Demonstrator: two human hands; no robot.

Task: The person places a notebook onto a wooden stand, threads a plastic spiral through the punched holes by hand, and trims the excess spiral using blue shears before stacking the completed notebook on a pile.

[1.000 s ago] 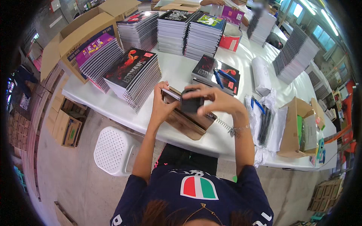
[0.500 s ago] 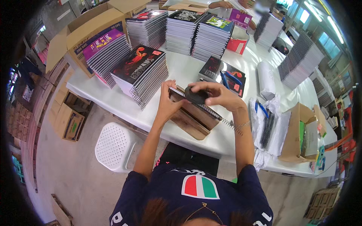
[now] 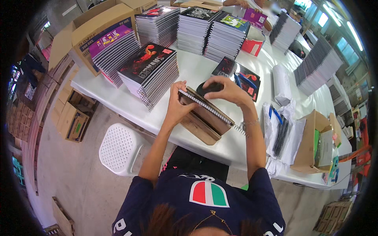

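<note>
Hands gripped a spiral notebook [image 3: 206, 114] tilted on the white worktop [image 3: 197, 70]: left hand [image 3: 177, 108] its edge, right hand [image 3: 228, 90] a dark object [image 3: 208, 87].

A large brown cardboard carton [image 3: 84, 29] stands open at the far left corner of the counter [image 3: 197, 70], with a purple-and-white label [image 3: 103, 34] on its inner flap. A small open cardboard box [image 3: 311, 143] sits at the counter's right end, holding green and white contents. Clear plastic wrappers [image 3: 281, 131] lie just beside it. More brown cartons [image 3: 73, 120] stand on the floor, left of the counter.
</note>
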